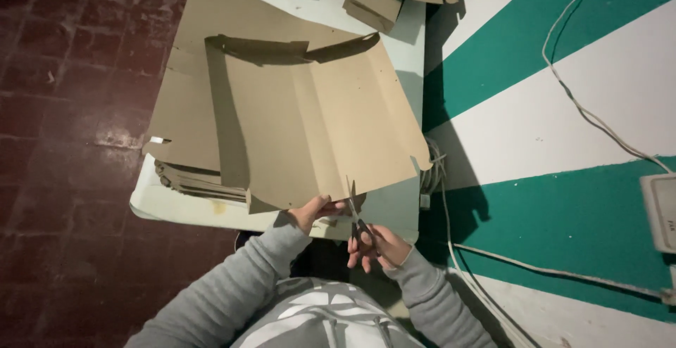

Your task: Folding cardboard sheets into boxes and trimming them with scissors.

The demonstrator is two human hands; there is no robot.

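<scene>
Scissors (358, 216) gripped in my right hand (380, 247), blades at cardboard sheet (317, 123) edge, my left hand (313, 212) pinching that sheet, white bench (169, 207) beneath.

- cardboard sheet (310, 126), frame centre: matt brown paperboard, smooth, creased
- scissors (358, 218): metal blades, dark plastic handles
- tabletop (179, 211): smooth white plastic, slight sheen
- floor (63, 109), left: dark red tile, glossy patches
- sleeves (225, 288): grey knit cloth
</scene>
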